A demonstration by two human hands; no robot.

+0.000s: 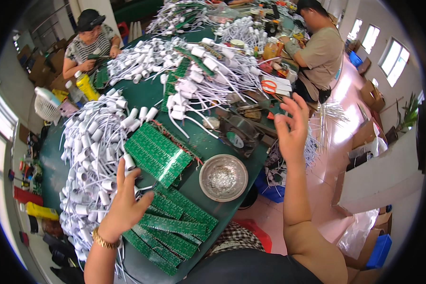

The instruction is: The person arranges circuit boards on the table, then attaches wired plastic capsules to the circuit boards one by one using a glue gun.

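Observation:
My left hand [127, 202] hovers with fingers apart over the edge of a big heap of white plastic sockets with white cables [92, 156]. Just beyond its fingers lies a green circuit board panel [158, 152], with reddish wires along its far edge. Below that, several long green circuit board strips [170, 227] are fanned out beside my wrist, which wears a gold band. My right hand [292, 124] is raised at the right edge of the table, fingers spread and nothing in them. A small black fan [241, 135] stands nearest to it. A round metal bowl [223, 178] holds silvery bits.
Another pile of white sockets [194, 90] covers the table's middle. Orange-handled scissors [269, 86] lie at the far right. One person [90, 47] sits across at the left, another [319, 52] at the right. A yellow bottle [86, 86] stands at the left edge.

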